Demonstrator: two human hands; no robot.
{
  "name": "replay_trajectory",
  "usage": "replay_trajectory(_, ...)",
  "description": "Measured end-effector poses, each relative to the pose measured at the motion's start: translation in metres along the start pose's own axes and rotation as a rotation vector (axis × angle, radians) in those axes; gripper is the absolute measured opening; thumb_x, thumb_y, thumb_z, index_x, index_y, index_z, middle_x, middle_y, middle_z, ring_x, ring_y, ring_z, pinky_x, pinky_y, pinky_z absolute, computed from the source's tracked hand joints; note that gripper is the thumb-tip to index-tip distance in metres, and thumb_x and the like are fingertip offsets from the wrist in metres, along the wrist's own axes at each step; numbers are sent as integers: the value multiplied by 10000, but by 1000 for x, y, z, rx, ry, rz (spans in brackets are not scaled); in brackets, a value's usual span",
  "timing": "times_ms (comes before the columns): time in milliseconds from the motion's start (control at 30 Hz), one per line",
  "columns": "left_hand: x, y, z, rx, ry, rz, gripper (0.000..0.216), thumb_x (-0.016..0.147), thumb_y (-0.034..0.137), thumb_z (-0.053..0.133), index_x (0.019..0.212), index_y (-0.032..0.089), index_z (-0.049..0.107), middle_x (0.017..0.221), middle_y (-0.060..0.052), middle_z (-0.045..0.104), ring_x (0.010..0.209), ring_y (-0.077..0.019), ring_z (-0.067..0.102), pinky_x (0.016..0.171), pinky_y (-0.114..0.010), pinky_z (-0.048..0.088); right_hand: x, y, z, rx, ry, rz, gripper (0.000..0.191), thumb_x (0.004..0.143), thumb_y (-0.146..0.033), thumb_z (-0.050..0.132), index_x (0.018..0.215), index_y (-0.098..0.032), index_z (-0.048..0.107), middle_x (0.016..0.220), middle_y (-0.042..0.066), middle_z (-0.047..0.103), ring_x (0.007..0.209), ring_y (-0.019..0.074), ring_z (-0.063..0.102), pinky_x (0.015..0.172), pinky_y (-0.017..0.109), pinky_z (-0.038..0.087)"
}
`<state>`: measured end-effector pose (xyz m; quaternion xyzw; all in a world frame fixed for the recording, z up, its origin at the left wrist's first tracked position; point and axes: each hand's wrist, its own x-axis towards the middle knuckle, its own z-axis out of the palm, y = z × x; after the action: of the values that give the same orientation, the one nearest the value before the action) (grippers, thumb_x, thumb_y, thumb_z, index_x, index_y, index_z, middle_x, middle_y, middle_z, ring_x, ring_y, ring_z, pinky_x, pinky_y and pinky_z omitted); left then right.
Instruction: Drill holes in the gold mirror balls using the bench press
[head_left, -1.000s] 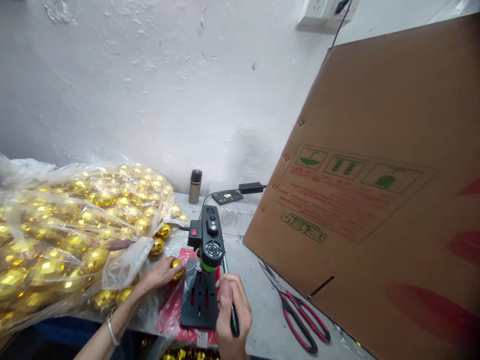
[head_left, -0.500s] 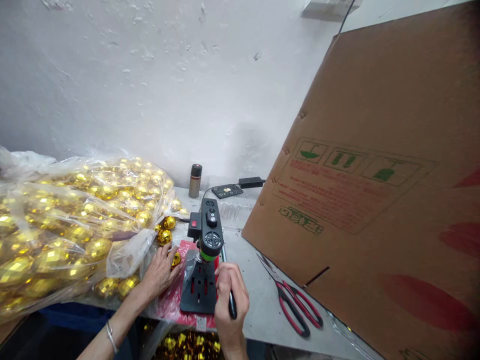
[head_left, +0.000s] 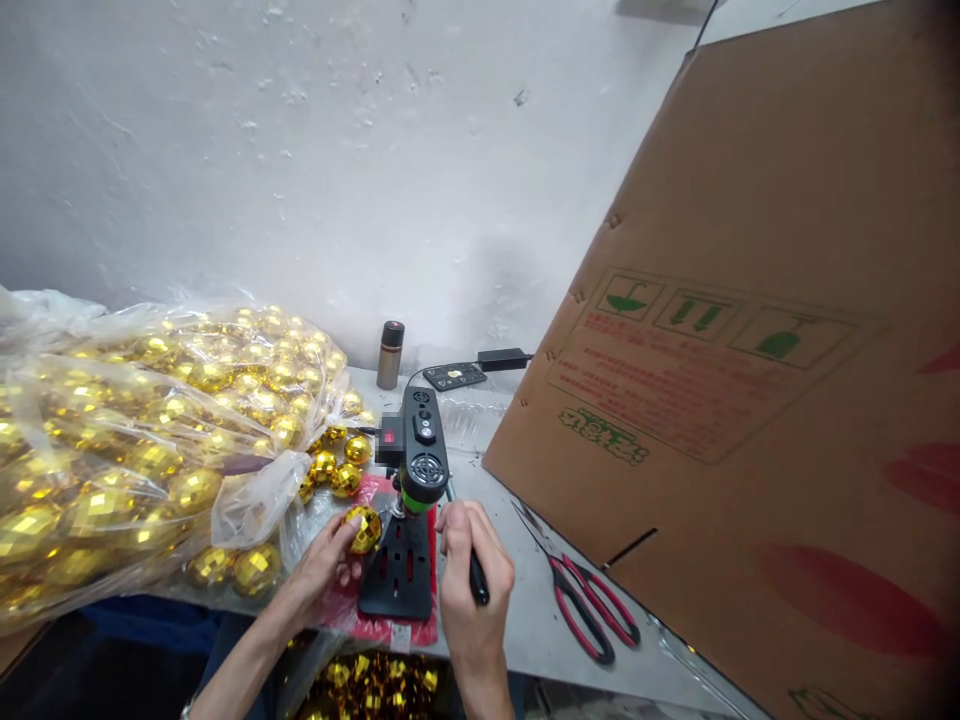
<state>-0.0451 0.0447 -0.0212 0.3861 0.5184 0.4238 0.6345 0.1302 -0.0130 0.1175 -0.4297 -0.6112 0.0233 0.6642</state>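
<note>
In my left hand is a gold mirror ball, pinched between thumb and fingers beside a small black bench drill press. The ball is at the left of the drill's post, above its slotted black base plate. My right hand is wrapped round the drill's lever handle, whose black grip sticks out past the fingers. A red plastic sheet lies under the base. Several loose gold balls lie to the left of the drill.
A clear plastic bag full of gold balls covers the left side. Red-and-black scissors lie at the right, before a large cardboard box. Behind stand a spray can, a phone and a black adapter. More balls are below the table edge.
My left hand has picked up a gold ball and brought it toward the drill. More loose balls now show behind it. My right hand stays on the lever, shifted slightly right.
</note>
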Motion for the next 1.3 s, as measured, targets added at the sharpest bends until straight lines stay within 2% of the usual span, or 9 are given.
replay_trajectory(133, -1, -14, 19, 32, 73, 32, 801, 671, 775, 810, 1203, 221, 582, 756, 61, 691, 369, -82, 496, 378, -208, 264, -2, 1, -1, -2, -11, -4, 339, 1081, -99, 463, 775, -243, 486, 686, -74, 473, 585, 79, 468, 561, 152, 420)
replay_trajectory(267, 1, -19, 30, 123, 40, 153, 819, 675, 800, 790, 1222, 236, 562, 947, 17, 740, 402, -65, 466, 389, -221, 327, -6, 3, -2, 9, -31, -4, 323, 1079, -89, 456, 801, -245, 506, 708, -67, 487, 611, 84, 486, 588, 153, 440)
replay_trajectory(367, -1, -20, 30, 264, 28, 266, 744, 750, 749, 773, 1238, 217, 592, 978, -27, 767, 555, -146, 611, 495, -269, 473, -8, 4, -2, 26, -36, 9, 322, 1079, -92, 454, 800, -247, 499, 717, -63, 487, 622, 88, 490, 592, 154, 446)
replay_trajectory(433, -3, -19, 28, 373, 19, 347, 642, 794, 638, 780, 1252, 215, 625, 1063, -73, 802, 809, -250, 749, 689, -342, 592, -10, 5, -2, 39, -37, 22, 321, 1080, -94, 450, 803, -249, 500, 723, -60, 490, 630, 91, 497, 597, 156, 452)
replay_trajectory(533, -7, -18, 26, 507, 14, 420, 543, 817, 487, 767, 1280, 224, 660, 1179, -106, 818, 1086, -341, 775, 952, -448, 611, -12, 6, -1, 54, -35, 32, 320, 1083, -99, 448, 807, -248, 512, 726, -54, 499, 637, 95, 508, 605, 159, 459)
replay_trajectory(733, -6, -20, 35, 690, -10, 549, 494, 834, 350, 749, 1308, 228, 687, 1270, -134, 790, 1152, -349, 757, 1006, -479, 598, -13, 6, -2, 56, -46, 51, 317, 1089, -114, 450, 811, -248, 521, 729, -51, 515, 638, 96, 517, 602, 161, 461)
replay_trajectory(867, 7, -29, 41, 763, 20, 630, 448, 816, 353, 755, 1242, 219, 717, 1188, -132, 791, 1108, -363, 741, 961, -495, 589, -11, 4, -4, 43, -51, 44, 306, 1091, -113, 451, 831, -250, 537, 743, -52, 537, 655, 93, 533, 622, 158, 469)
replay_trajectory(1100, 12, -33, 39, 865, -10, 597, 434, 821, 382, 758, 1221, 218, 713, 1126, -118, 777, 1065, -363, 690, 990, -512, 526, -15, 6, -4, 45, -39, 28, 300, 1090, -104, 449, 844, -235, 559, 740, -40, 551, 631, 95, 539, 595, 185, 460)
replay_trajectory(1300, 6, -27, 42, 865, -46, 525, 392, 835, 381, 758, 1193, 234, 696, 1102, -94, 747, 1073, -359, 672, 1021, -518, 488, -37, 28, 0, 23, -21, -51, 320, 1094, -117, 415, 822, -237, 533, 746, -29, 565, 629, 107, 563, 583, 222, 456)
